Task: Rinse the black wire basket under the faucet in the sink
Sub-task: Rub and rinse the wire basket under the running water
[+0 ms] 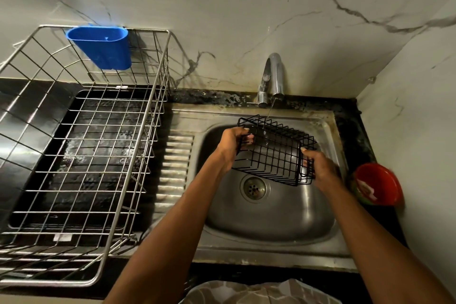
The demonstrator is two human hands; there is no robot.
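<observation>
Dim, warm light; bowed wide-angle edges

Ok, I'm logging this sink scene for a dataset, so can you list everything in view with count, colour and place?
black wire basket: one, black, held tilted over the sink under the faucet
faucet: one, chrome, behind the sink, thin stream running
sink: one, steel, centre, with drain
dish rack: one, silver wire, left counter
cutlery holder: one, blue, hung on the rack's back rim
round container: one, red, right of sink
left hand: gripping the basket's left end
right hand: gripping its right end
</observation>
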